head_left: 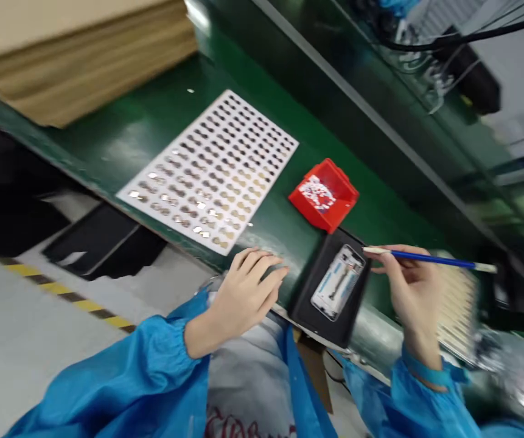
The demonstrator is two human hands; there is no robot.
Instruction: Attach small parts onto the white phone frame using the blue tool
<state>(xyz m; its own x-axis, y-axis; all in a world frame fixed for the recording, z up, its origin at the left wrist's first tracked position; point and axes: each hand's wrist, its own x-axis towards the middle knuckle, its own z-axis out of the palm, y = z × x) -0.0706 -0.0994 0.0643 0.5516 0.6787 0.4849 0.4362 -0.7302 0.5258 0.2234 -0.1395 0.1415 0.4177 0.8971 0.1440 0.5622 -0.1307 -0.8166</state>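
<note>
phone frame (338, 283) sits on the black tray (305, 310), right hand (414, 286) pinching a blue stick (448, 261), left hand (252, 289) empty, fingers loosely apart. i'd go light and brace the black tray.

Bright overall; white glare on green bench (127, 146); lower right blurred; edges stretched.
</note>
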